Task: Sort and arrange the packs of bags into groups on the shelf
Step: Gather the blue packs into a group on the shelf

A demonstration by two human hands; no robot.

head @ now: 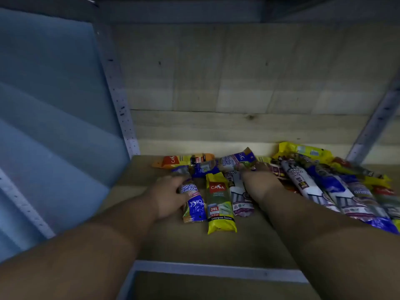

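Right hand (263,180) fingertips hidden among packs; pile (355,191) cut off at right edge.

Dim, bluish, blurred, wide-angle distortion.

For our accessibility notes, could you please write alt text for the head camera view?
A person's left hand grips a blue pack on a wooden shelf, while the right hand reaches among packs further back. A yellow 25L pack lies between the arms, and a jumbled pile of packs fills the right side.

Colourful packs of bags (220,202) lie flat, jumbled across the wooden shelf (194,241).
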